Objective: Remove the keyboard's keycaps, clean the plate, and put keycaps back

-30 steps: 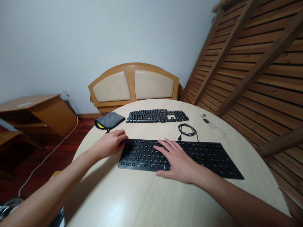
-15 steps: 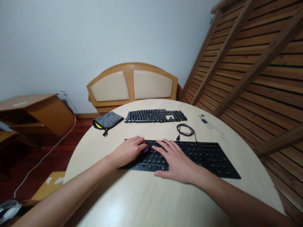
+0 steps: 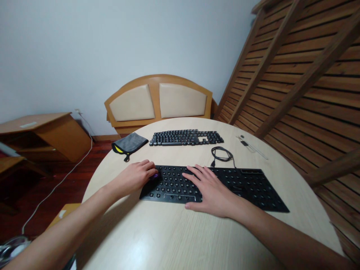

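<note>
A black keyboard base (image 3: pixel 174 184) with its keycaps off lies across the table in front of me, showing rows of bare switches. At its left end, my left hand (image 3: pixel 138 174) is closed around a small purple thing (image 3: pixel 156 175), mostly hidden by the fingers, at the upper left switches. My right hand (image 3: pixel 212 191) rests with fingers spread over the middle of the keyboard base, thumb at its front edge. Behind it, the removed black keycaps (image 3: pixel 174 137) are laid out in keyboard order on the table.
A grey cloth (image 3: pixel 131 142) with a yellow underside lies at the back left. The keyboard's coiled black cable (image 3: pixel 222 153) sits behind the base. Farther right are a thin pale rod (image 3: pixel 260 153) and a small black piece (image 3: pixel 244 143). The round table (image 3: pixel 168 240) stands before a padded headboard (image 3: pixel 182 99).
My left hand has slid left along the keyboard base with the purple thing, uncovering more switches. My right hand stays in place on the base.
</note>
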The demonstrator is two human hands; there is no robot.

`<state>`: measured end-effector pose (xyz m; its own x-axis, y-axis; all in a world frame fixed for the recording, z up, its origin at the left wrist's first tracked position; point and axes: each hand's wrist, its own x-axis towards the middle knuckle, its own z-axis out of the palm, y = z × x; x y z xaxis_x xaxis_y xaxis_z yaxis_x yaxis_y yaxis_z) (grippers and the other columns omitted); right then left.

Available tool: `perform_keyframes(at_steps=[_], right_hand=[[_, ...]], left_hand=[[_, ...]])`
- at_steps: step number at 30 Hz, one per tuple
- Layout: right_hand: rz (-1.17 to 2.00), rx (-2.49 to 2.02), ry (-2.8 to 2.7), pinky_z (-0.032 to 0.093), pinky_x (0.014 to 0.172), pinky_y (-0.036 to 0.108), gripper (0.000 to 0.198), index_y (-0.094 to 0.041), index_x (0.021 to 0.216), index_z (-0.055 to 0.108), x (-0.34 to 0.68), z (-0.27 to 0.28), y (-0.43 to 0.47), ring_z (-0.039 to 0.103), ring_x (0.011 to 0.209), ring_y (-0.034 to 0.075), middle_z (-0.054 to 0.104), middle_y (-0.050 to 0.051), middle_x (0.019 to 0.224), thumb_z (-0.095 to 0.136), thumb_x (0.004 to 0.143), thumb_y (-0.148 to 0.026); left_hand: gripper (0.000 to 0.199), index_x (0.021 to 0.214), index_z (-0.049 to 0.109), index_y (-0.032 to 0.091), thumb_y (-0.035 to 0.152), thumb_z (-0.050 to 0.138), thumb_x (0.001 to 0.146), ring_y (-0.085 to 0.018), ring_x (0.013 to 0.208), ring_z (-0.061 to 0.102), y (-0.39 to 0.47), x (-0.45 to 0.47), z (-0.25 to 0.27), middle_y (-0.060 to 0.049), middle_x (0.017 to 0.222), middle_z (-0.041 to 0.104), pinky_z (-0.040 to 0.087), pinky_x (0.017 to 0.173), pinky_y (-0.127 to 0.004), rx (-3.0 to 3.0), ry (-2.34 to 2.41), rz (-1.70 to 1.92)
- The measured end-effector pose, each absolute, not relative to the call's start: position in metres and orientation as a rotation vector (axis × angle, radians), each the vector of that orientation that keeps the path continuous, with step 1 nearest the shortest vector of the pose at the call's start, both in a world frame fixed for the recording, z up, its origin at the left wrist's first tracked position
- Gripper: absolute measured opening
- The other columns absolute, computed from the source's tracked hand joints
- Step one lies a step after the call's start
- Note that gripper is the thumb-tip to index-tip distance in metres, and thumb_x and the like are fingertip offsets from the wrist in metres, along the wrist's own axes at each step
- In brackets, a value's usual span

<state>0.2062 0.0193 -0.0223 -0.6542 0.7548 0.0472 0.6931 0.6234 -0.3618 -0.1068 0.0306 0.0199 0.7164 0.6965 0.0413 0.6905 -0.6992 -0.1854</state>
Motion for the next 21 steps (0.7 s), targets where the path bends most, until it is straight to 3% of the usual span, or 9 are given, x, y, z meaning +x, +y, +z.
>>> perform_keyframes(at_steps=[8,21], right_hand=[[0.475,-1.198,-2.658,0.01,0.123,0.056,0.097,-0.026,0.154,0.037,0.206,-0.022,0.02,0.016,0.151,0.038,0.027,0.008,0.164,0.058,0.076,-0.08],[0.44,-1.176,-2.643,0.011,0.123,0.057,0.095,-0.028,0.154,0.037,0.208,-0.027,0.021,0.017,0.151,0.037,0.027,0.007,0.164,0.058,0.077,-0.079]], left_hand=[[0.025,0.11,0.068,0.018,0.017,0.046,0.1,-0.024,0.092,0.062,0.027,-0.128,0.024,-0.01,0.104,0.065,0.053,0.078,-0.036,-2.712,-1.238,0.074],[0.022,0.1,0.067,0.016,0.014,0.047,0.092,-0.023,0.085,0.062,0.018,-0.133,0.017,-0.01,0.094,0.066,0.055,0.075,-0.035,-2.662,-1.319,-0.094]])
